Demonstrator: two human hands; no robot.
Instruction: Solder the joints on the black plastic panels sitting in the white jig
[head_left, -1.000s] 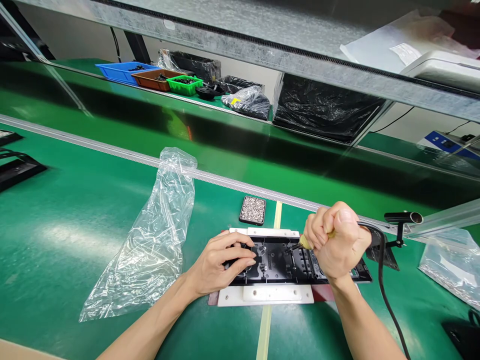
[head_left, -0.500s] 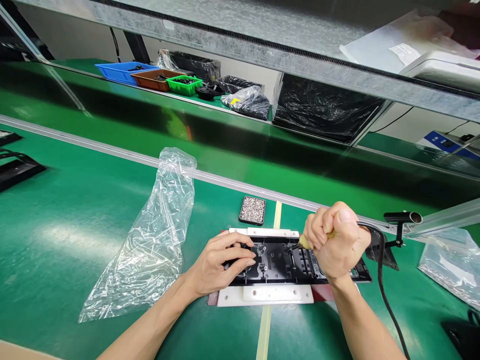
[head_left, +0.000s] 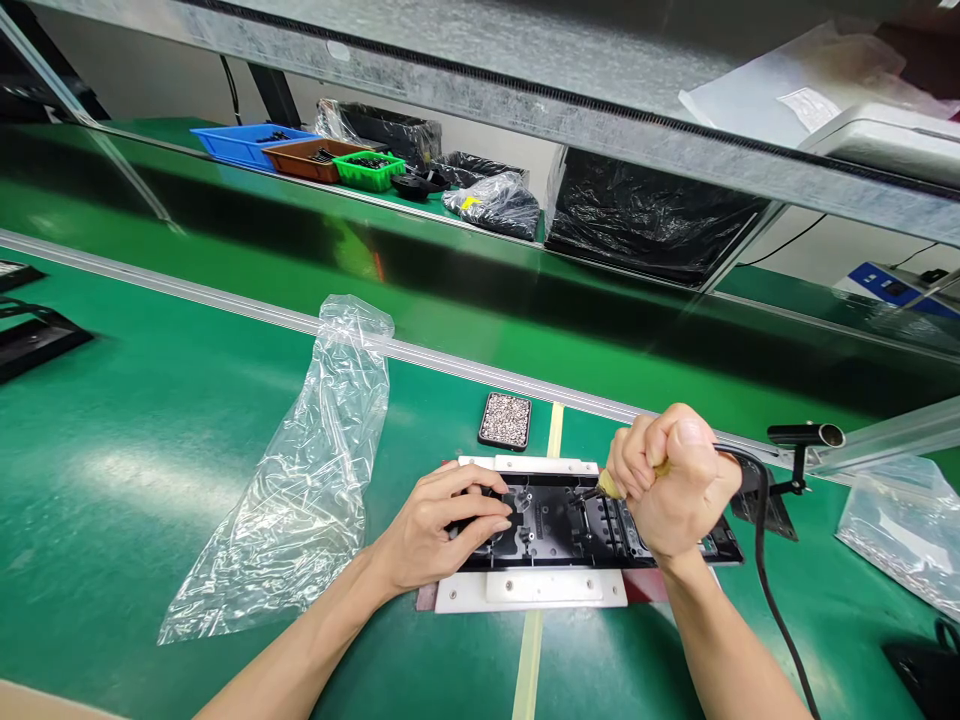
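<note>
Green bench [head_left: 150,450] surface, glossy, with a soft glare patch at left. A metal rail [head_left: 225,300] runs across it diagonally; a pale yellow stripe [head_left: 536,640] crosses the near part. Beyond the rail, a darker green conveyor belt [head_left: 375,250]. Far side: a blue bin [head_left: 240,140], a brown bin [head_left: 304,160] and a green bin [head_left: 367,170] in a row, then black plastic bags [head_left: 645,215]. Overhead, a galvanised steel beam [head_left: 525,80]. Pale wall [head_left: 150,70] behind. A crumpled clear bag [head_left: 300,480] lies on the bench.
</note>
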